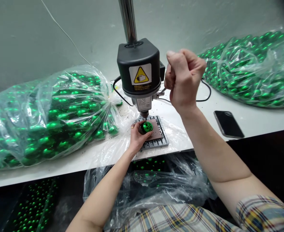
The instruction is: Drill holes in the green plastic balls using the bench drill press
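Evidently, green ball pinched under the drill press

Directly below the chuck of the drill press [139,69], a shiny green ball [147,127] sits on the brown pad [156,129] of the machine's base plate [165,139]. The left hand [138,137] pinches it from the side, thumb and fingers around it. The right hand [184,75], its grip curled into a fist, is raised just right of the drill press. Left of the machine, a clear bag [47,119] of green balls lies on the desk [84,161]; a second bag [255,71] and a black phone [229,124] lie to its right.
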The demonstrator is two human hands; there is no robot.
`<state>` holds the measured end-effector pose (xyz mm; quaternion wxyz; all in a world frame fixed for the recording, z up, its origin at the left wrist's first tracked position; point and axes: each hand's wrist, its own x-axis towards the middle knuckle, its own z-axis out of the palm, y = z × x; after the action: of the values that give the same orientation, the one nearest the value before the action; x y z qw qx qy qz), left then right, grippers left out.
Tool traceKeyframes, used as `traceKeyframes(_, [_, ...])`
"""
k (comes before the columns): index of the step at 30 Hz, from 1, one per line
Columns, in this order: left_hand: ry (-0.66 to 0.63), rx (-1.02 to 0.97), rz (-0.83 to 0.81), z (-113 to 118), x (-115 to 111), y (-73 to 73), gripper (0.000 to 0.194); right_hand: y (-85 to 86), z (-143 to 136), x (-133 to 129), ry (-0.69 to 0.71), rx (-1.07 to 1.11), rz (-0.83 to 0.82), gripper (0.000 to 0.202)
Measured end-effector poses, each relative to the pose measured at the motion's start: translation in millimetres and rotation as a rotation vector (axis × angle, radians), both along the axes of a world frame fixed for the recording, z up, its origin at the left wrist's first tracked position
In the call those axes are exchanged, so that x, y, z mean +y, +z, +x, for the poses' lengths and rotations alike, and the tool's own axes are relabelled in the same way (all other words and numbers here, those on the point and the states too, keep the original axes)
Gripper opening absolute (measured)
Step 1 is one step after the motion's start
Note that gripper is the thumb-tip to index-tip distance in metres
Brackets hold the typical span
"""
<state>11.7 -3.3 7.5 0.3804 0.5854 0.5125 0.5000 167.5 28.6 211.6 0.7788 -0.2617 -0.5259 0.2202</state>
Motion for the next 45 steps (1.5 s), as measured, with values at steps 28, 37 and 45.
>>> traceKeyframes(28, [0.005,0.097,0.031,1.0,-4.8,2.9,0.058,-93.2,4.0,-18.5,-0.051,-0.055,0.468,0.05])
traceKeyframes(37, [0.055,0.045,-0.022,6.5,-6.5,11.6,0.055,5.8,-4.2,0.3,0.057,0.138,-0.097,0.047])
traceKeyframes(45, [-0.675,0.789,-0.108,-42.3,-100.1,86.2,0.05,26.0,-0.2,34.8,0.148,0.138,-0.238,0.042])
